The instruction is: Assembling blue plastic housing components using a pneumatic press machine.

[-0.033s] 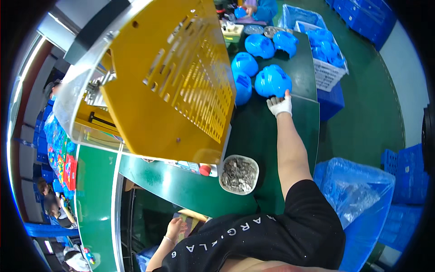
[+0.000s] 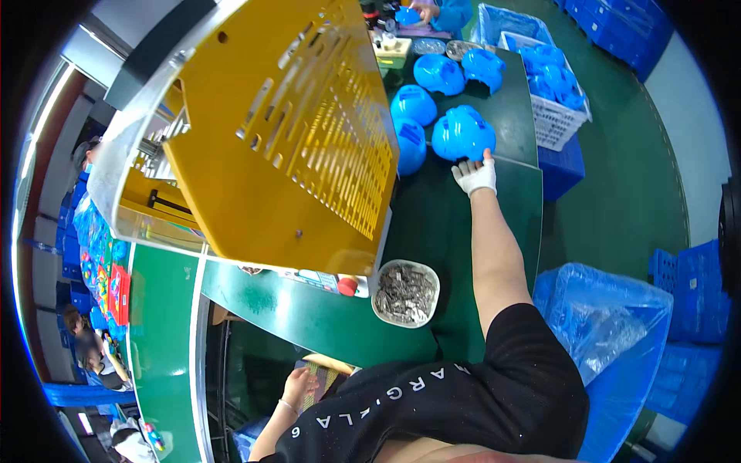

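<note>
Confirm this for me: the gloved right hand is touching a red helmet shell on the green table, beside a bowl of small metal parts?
Not quite. In the head view the right hand touches a blue helmet shell, not a red one. The green table and the bowl of metal parts are as stated.

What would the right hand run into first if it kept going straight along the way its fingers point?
The right hand points up the green belt; its fingertips already touch the nearest blue helmet shell, so that comes first. More blue shells lie beyond.

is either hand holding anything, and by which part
Right hand, gloved, touches the lower rim of a blue helmet; no closed grip shows. Left hand sits by a tan object below the table; hold unclear.
</note>
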